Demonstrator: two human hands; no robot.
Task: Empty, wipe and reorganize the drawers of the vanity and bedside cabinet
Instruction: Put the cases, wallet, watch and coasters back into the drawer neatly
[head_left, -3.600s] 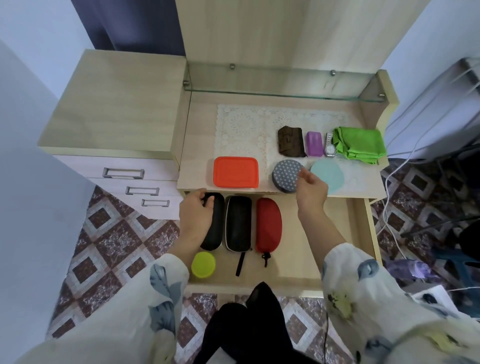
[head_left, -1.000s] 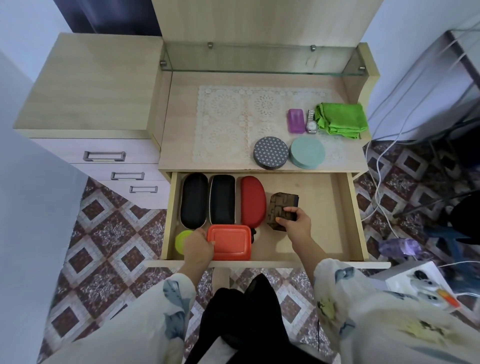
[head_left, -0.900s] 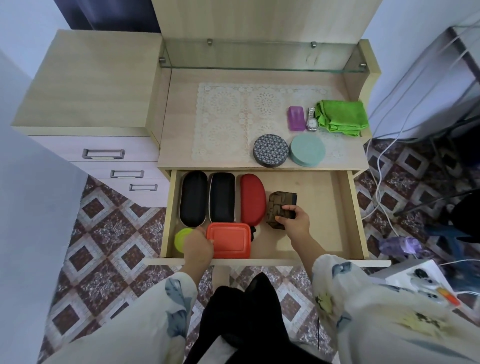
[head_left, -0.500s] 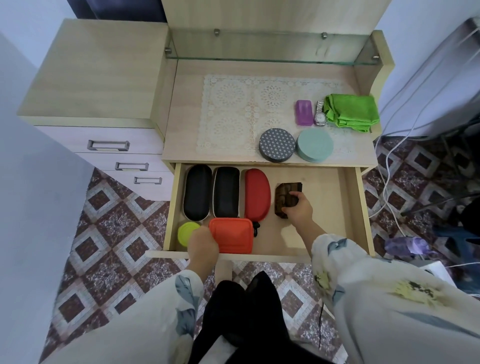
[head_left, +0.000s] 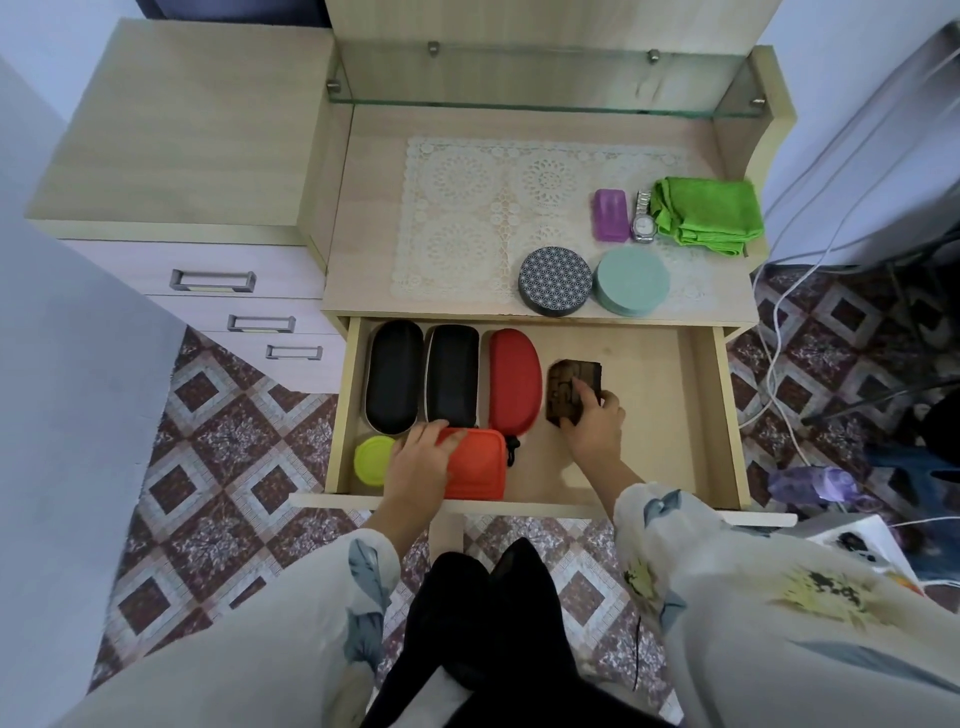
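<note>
Now the left grip (head_left: 421, 460) has slid, spread flat, onto the orange box (head_left: 480, 467), the right grip (head_left: 592, 423) still pinching the brown wallet (head_left: 563, 379).

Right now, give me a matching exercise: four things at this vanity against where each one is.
Things:
1. red case
2. green cloth
3. orange box
4. brown wallet

Places:
A. in the drawer, gripped by the right hand
B. on the vanity top, far right
C. in the drawer, beside a black case
D. at the drawer's front, with the left hand resting on it

Pairs: 1-C, 2-B, 3-D, 4-A
</note>
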